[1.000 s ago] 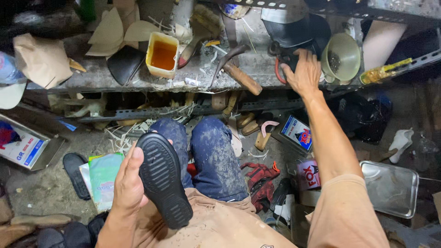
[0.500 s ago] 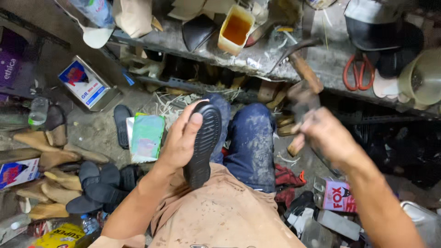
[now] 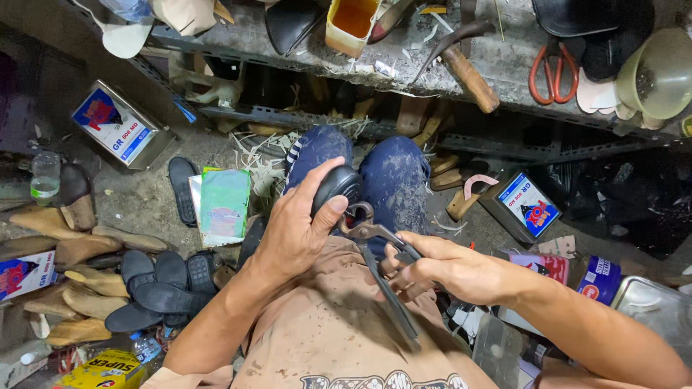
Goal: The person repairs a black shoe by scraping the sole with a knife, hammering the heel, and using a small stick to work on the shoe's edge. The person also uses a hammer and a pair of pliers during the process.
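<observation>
My left hand (image 3: 297, 229) grips a black shoe sole (image 3: 337, 187) held upright over my lap, thumb pressed across its face. My right hand (image 3: 441, 268) holds metal pincers (image 3: 378, 248) by their long handles, with the jaws touching the sole's edge next to my left thumb. Below both hands are my blue-trousered knees (image 3: 393, 169) and a stained tan shirt.
A grimy workbench (image 3: 497, 68) runs across the top with a wooden-handled hammer (image 3: 468, 72), red-handled scissors (image 3: 551, 68), a yellow glue tub (image 3: 349, 21) and a green funnel-shaped cup (image 3: 659, 72). Black soles (image 3: 155, 288), wooden lasts (image 3: 65, 252), a green packet (image 3: 225, 205) and metal tins (image 3: 119, 126) litter the floor.
My right hand has come back from the bench carrying the pincers and brought them to the sole. The view has swung left, and my left hand has raised the sole upright.
</observation>
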